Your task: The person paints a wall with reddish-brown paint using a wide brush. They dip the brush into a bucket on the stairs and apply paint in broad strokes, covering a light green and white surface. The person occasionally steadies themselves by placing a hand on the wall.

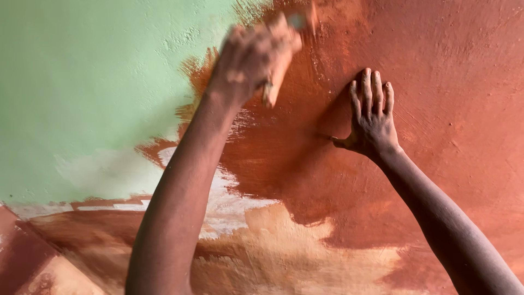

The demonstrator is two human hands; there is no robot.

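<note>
My left hand (248, 57) is raised against the wall and blurred with motion. It grips a paintbrush (281, 60) with a pale wooden handle, whose head sits near the top edge of the frame. My right hand (371, 120) lies flat on the rust-brown painted wall (447, 87), fingers spread and pointing up, holding nothing. Wet rust-brown paint covers the wall around both hands.
The upper left of the wall is pale green (82, 71). Below it are bare whitish patches (229, 202) and a thin tan smear (295, 251). A darker brown corner shows at the bottom left (22, 257).
</note>
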